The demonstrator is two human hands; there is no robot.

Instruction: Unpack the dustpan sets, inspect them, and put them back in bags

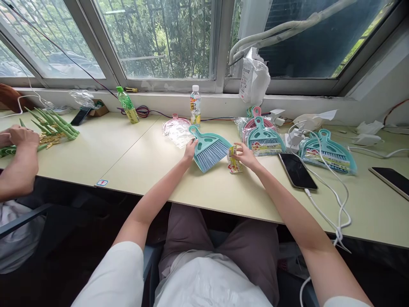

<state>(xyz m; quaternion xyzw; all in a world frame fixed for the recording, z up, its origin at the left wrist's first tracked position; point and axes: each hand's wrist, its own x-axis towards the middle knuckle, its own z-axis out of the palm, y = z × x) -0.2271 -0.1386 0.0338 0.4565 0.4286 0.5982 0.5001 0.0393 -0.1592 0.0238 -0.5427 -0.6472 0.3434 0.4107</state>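
A small teal hand brush [207,150] with pale blue bristles lies on the cream table [134,166], handle pointing to the far left. My left hand [189,150] grips its left edge beside the handle. My right hand [244,156] holds a printed paper label card [234,161] just to the right of the bristles. A crumpled clear plastic bag [177,133] lies behind my left hand.
Packaged teal and pink dustpan sets [263,138] and another [329,153] lie to the right. A phone [298,170] on a white cable, a second phone [391,181], two bottles [195,106] [128,105]. At left, another person's hand [19,138] beside green sticks [53,123].
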